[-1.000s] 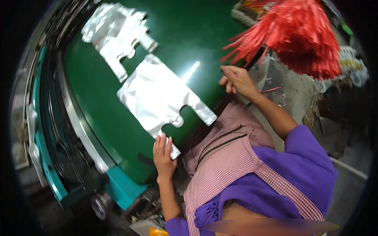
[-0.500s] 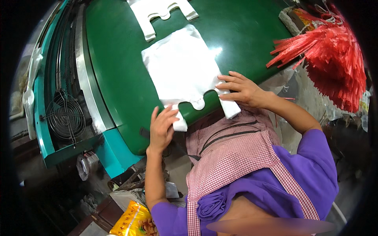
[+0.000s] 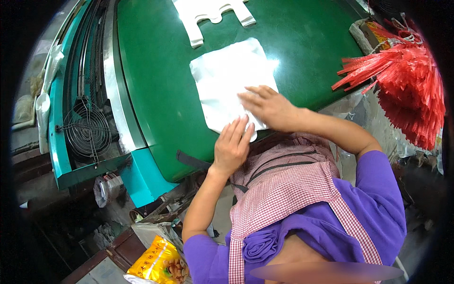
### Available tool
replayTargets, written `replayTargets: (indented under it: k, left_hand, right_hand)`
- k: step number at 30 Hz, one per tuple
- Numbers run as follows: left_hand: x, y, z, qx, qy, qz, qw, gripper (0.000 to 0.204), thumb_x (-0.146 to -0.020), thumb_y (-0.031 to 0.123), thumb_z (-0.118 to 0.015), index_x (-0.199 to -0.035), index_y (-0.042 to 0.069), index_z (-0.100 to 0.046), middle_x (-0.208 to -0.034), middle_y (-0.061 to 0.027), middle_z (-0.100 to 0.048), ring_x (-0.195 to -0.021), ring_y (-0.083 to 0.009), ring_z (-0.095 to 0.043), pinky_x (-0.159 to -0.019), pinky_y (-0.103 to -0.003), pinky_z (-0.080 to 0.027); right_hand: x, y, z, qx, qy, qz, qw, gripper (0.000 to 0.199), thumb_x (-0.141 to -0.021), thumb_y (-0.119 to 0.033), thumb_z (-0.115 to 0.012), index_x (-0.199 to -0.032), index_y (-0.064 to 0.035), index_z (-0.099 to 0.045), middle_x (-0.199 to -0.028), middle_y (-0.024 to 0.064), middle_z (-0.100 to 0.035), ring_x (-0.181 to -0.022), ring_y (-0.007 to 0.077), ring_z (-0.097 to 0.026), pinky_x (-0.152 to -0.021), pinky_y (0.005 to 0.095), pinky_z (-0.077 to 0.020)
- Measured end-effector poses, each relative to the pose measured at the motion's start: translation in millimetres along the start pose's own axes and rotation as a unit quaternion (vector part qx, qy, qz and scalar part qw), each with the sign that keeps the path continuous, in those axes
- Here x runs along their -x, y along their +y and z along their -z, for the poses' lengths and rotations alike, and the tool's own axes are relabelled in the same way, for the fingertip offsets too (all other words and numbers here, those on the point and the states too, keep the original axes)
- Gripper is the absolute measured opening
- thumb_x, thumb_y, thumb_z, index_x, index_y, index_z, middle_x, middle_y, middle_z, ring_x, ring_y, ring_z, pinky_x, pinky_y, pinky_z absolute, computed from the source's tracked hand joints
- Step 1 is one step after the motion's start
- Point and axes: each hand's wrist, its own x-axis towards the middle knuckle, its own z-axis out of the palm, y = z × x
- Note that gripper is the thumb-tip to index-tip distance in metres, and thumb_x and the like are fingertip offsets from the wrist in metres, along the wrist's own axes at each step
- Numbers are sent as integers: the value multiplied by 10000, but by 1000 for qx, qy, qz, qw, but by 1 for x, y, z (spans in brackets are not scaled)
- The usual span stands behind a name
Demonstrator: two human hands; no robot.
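Observation:
A stack of white plastic T-shirt bags (image 3: 231, 71) lies on the green conveyor-like surface in front of me. My left hand (image 3: 231, 146) rests on its near edge, fingers stretched out over the plastic. Just right of it, my right hand (image 3: 272, 109) lies on the bags near their right side, its fingers extended and slightly blurred. Both handles of this stack are out of sight at or under my hands; a small white tab shows between them at the edge. Farther off lies a second stack of white T-shirt bags (image 3: 215, 10), handles toward me.
Red plastic strips (image 3: 402, 90) hang in a bundle at the right. Along the left runs a teal machine frame (image 3: 59, 142) with a metal rail and a round wire fan guard (image 3: 88, 128). A yellow printed bag (image 3: 158, 260) stands at the lower left.
Both hands have moved inward, toward each other, over the near end of the stack. The two handles that stuck out toward me are now folded in or covered.

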Motion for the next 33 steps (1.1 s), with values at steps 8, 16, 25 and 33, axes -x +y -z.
replayTargets:
  k: [8, 16, 25, 33]
  left_hand:
    - [-58, -56, 7, 140, -44, 224, 963, 246, -826, 134, -664, -1065, 81, -650, -1087, -145, -633, -909, -310, -628, -761, -389, -515]
    - [-50, -24, 11, -48, -94, 84, 991, 310, -719, 111, -650, -1014, 25, -605, -922, -106, -580, -886, -268, -579, -811, -375, -488]
    - [-21, -46, 24, 165, -160, 52, 972, 373, -673, -50, -623, -1033, 46, -629, -1425, -103, -472, -1371, -397, -335, -1110, -501, -312]
    - [-32, -36, 32, 61, -175, 32, 982, 288, -699, 122, -685, -985, 151, -663, -1136, -75, -583, -1165, -299, -506, -1039, -574, -279]
  right_hand:
    - [-22, 5, 19, -123, -63, -2, 990, 634, -873, -361, -624, -1333, 37, -445, -1428, 229, -408, -1350, 360, -366, -1105, 455, -306]
    - [15, -12, 31, -202, 49, -6, 978, 617, -815, -243, -688, -1330, 9, -459, -1449, 201, -384, -1370, 358, -328, -1109, 469, -295]
    - [8, 21, 17, -865, 105, -320, 372, 467, -939, -200, -600, -1317, 15, -431, -1213, 154, -599, -1072, 231, -621, -929, 363, -523]
    - [21, 35, 19, -224, -28, 115, 967, 453, -817, 2, -557, -1261, -89, -575, -1367, 149, -516, -1298, 294, -469, -1073, 403, -395]
